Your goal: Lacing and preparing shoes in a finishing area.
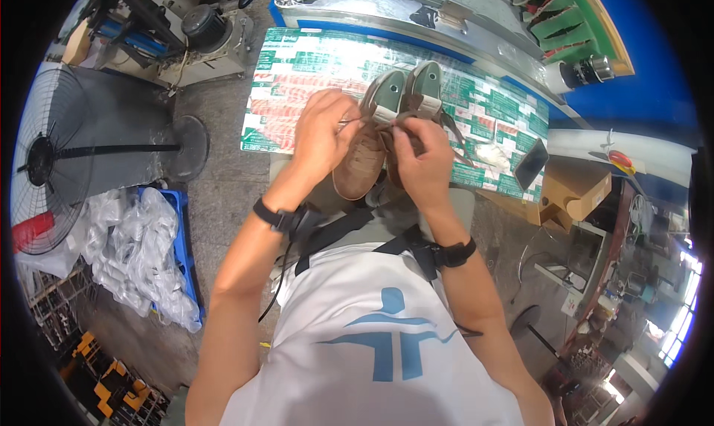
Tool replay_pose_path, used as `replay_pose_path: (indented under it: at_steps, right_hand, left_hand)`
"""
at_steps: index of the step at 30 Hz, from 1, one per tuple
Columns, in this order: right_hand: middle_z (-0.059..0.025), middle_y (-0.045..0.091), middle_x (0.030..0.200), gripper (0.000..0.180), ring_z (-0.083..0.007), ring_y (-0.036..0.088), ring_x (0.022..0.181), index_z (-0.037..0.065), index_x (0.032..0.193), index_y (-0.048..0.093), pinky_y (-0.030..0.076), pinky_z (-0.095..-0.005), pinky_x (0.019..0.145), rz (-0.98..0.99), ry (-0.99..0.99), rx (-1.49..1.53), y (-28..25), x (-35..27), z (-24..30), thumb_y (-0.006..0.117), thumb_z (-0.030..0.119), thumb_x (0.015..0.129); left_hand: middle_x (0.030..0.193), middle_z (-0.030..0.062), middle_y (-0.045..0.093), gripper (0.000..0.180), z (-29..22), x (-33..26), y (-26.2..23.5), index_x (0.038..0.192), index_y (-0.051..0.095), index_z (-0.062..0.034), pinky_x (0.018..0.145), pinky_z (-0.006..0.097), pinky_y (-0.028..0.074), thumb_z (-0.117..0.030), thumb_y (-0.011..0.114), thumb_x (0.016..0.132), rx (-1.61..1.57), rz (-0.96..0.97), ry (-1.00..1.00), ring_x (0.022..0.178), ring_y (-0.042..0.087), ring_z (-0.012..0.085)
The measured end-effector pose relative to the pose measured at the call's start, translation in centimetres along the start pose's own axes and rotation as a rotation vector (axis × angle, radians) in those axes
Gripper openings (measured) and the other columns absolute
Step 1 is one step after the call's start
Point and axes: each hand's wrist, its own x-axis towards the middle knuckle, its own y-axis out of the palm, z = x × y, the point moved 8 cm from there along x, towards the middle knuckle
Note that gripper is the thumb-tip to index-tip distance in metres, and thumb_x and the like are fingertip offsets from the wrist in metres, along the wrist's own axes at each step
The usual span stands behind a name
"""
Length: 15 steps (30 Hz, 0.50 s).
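The work surface (pixel 271 91), patterned green, white and red, fills the upper centre; a standing fan (pixel 42 159) is at far left, a cardboard box (pixel 579 186) at right. The shoes (pixel 360 167), upper centre, are brown outside and green inside, toes toward the lower edge. Two shoes, one phone (pixel 531 164), two hands: left hand (pixel 322 132) and right hand (pixel 427 162), fingers curled, fingertips close together at the shoes; what they pinch, I cannot tell
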Motion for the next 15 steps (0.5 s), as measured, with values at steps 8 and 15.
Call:
replay_pose_path:
  at_steps: [8,15]
  right_hand:
    - [-0.0105,0.069,0.12,0.04,-0.0183,0.064,0.103,0.002,0.142,0.068,0.053,-0.0361,0.095,-0.426,0.5,-0.066,-9.2,-6.0,-13.0,0.071,0.005,0.102]
    - [-0.0093,0.07,0.108,0.027,-0.0283,0.068,0.104,0.005,0.122,0.078,0.054,-0.0408,0.097,0.112,0.193,0.183,-1.8,0.2,-0.7,0.075,0.002,0.096]
  left_hand:
    - [0.093,0.014,0.07,0.013,-2.9,-7.6,2.9,0.099,0.068,-0.0036,0.072,0.045,0.055,-0.005,0.08,0.093,-0.19,0.068,-0.181,0.084,0.07,0.0383]
    - [0.093,0.0112,0.069,0.014,-3.4,-8.3,3.4,0.101,0.066,-0.0081,0.071,0.048,0.055,-0.007,0.078,0.093,-0.176,0.061,-0.151,0.089,0.071,0.037]
